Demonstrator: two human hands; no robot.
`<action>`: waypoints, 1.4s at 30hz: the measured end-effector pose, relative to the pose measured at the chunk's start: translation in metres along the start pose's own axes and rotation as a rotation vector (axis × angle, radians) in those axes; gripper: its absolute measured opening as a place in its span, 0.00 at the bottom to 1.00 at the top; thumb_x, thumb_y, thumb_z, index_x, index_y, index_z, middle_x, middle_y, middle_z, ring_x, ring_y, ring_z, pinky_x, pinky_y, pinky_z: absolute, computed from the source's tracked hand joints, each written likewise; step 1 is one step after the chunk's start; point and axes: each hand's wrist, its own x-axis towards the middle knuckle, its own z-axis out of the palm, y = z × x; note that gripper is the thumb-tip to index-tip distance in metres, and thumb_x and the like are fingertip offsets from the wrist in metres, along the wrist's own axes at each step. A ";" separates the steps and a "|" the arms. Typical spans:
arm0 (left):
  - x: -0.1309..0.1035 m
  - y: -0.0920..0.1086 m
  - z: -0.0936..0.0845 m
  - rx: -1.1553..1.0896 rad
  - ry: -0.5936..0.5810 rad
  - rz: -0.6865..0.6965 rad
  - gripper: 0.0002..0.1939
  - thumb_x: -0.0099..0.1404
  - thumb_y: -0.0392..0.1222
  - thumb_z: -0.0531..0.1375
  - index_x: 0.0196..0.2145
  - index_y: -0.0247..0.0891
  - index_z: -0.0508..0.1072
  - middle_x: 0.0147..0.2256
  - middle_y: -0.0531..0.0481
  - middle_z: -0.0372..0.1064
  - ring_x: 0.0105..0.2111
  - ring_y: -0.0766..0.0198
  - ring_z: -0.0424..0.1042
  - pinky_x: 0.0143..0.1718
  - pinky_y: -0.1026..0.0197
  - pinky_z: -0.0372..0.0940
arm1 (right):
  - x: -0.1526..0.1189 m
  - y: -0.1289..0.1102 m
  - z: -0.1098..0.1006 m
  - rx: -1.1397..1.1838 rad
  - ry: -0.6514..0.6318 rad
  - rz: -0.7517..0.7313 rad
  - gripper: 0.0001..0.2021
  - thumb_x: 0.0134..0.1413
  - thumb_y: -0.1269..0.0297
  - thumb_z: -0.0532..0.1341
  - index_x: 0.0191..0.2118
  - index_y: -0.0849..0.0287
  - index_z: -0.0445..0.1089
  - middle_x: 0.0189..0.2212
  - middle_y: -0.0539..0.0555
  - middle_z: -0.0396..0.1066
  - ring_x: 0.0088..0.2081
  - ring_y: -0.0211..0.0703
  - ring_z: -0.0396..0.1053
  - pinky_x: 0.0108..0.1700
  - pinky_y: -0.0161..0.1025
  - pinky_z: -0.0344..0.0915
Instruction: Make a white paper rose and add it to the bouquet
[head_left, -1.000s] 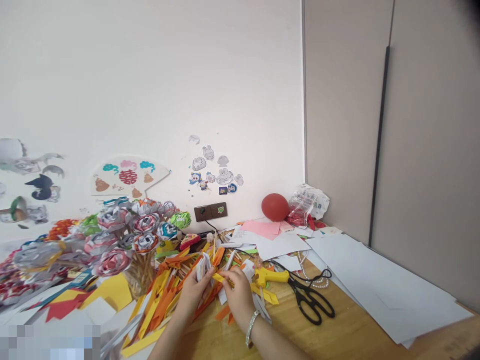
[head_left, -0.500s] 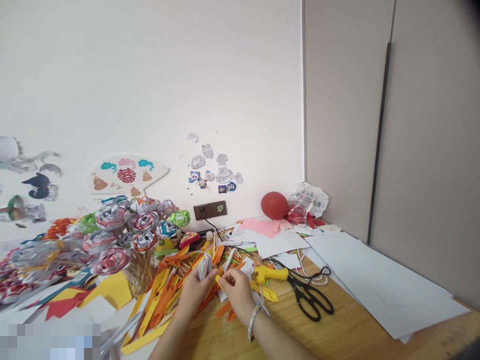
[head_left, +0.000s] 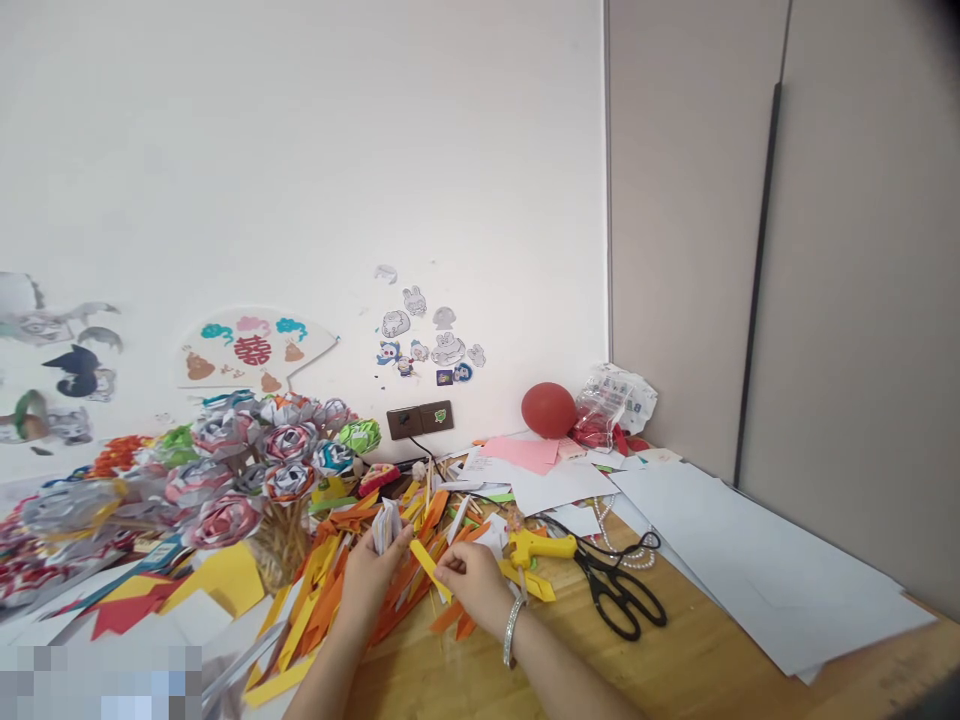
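My left hand is closed around a small bundle of folded white paper, whose layered top sticks up above the fingers. To its right, my right hand, with a silvery bracelet at the wrist, pinches a yellow paper strip. The strip's upper end points toward my left hand. Orange and yellow paper strips lie in a heap behind and to the left of my hands. A yellow glue gun rests just right of my right hand.
Black scissors lie right of the glue gun. White sheets cover the right side. Paper flowers crowd the left. A red balloon, a plastic bag and pink paper are at the back, near a wall socket.
My left hand has moved left and slightly down with the white bundle. The gap between my hands has widened, and more of the yellow strip shows.
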 end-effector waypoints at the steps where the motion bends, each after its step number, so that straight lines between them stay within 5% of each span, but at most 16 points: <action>1: 0.000 -0.001 0.000 -0.020 -0.019 -0.005 0.23 0.44 0.60 0.61 0.24 0.35 0.69 0.11 0.60 0.56 0.13 0.70 0.53 0.16 0.67 0.49 | 0.000 -0.001 -0.001 -0.014 0.018 -0.004 0.05 0.43 0.73 0.57 0.22 0.62 0.68 0.18 0.46 0.65 0.22 0.34 0.62 0.25 0.29 0.57; 9: -0.012 -0.002 0.020 -0.091 -0.350 -0.075 0.25 0.47 0.65 0.56 0.20 0.37 0.64 0.06 0.63 0.50 0.09 0.73 0.46 0.14 0.68 0.41 | 0.004 -0.009 -0.007 -0.006 0.253 -0.077 0.04 0.45 0.71 0.57 0.26 0.61 0.69 0.22 0.51 0.70 0.26 0.39 0.68 0.29 0.33 0.63; 14: -0.023 0.001 0.037 -0.161 -0.405 -0.077 0.26 0.42 0.67 0.57 0.18 0.41 0.58 0.05 0.63 0.50 0.08 0.74 0.45 0.13 0.68 0.42 | 0.002 -0.007 -0.005 -0.082 0.292 -0.104 0.05 0.47 0.71 0.57 0.27 0.61 0.69 0.24 0.52 0.70 0.27 0.40 0.68 0.30 0.34 0.64; 19: -0.024 -0.010 0.046 -0.185 -0.460 -0.107 0.25 0.49 0.66 0.53 0.17 0.40 0.61 0.06 0.57 0.56 0.08 0.70 0.53 0.13 0.67 0.46 | -0.005 -0.010 -0.003 -0.315 0.311 -0.167 0.10 0.50 0.72 0.55 0.21 0.59 0.67 0.22 0.51 0.68 0.27 0.40 0.65 0.30 0.34 0.60; 24: -0.027 -0.005 0.046 -0.234 -0.390 -0.165 0.25 0.46 0.66 0.55 0.16 0.40 0.62 0.06 0.57 0.55 0.08 0.69 0.54 0.12 0.67 0.46 | -0.011 -0.017 -0.001 -0.429 0.260 -0.268 0.09 0.50 0.75 0.54 0.27 0.58 0.70 0.28 0.54 0.70 0.33 0.43 0.66 0.36 0.37 0.61; 30: -0.028 0.001 0.043 -0.194 -0.411 -0.104 0.25 0.46 0.66 0.55 0.17 0.39 0.63 0.05 0.56 0.57 0.08 0.69 0.54 0.13 0.66 0.47 | -0.006 -0.008 0.000 -0.231 0.271 -0.101 0.07 0.47 0.74 0.56 0.28 0.59 0.70 0.27 0.53 0.71 0.31 0.43 0.68 0.32 0.36 0.63; 36: -0.025 0.000 0.040 -0.119 -0.407 -0.051 0.25 0.49 0.66 0.52 0.15 0.41 0.58 0.05 0.56 0.55 0.08 0.69 0.53 0.14 0.66 0.49 | -0.003 -0.008 -0.001 -0.168 0.278 -0.134 0.07 0.48 0.72 0.55 0.26 0.59 0.69 0.25 0.52 0.70 0.29 0.41 0.68 0.31 0.34 0.63; 42: -0.026 0.003 0.036 -0.079 -0.224 0.007 0.18 0.49 0.58 0.57 0.22 0.39 0.62 0.08 0.62 0.54 0.10 0.70 0.52 0.14 0.66 0.49 | -0.004 -0.013 -0.002 -0.245 0.337 -0.171 0.07 0.48 0.73 0.54 0.26 0.59 0.68 0.25 0.52 0.68 0.29 0.41 0.66 0.30 0.35 0.61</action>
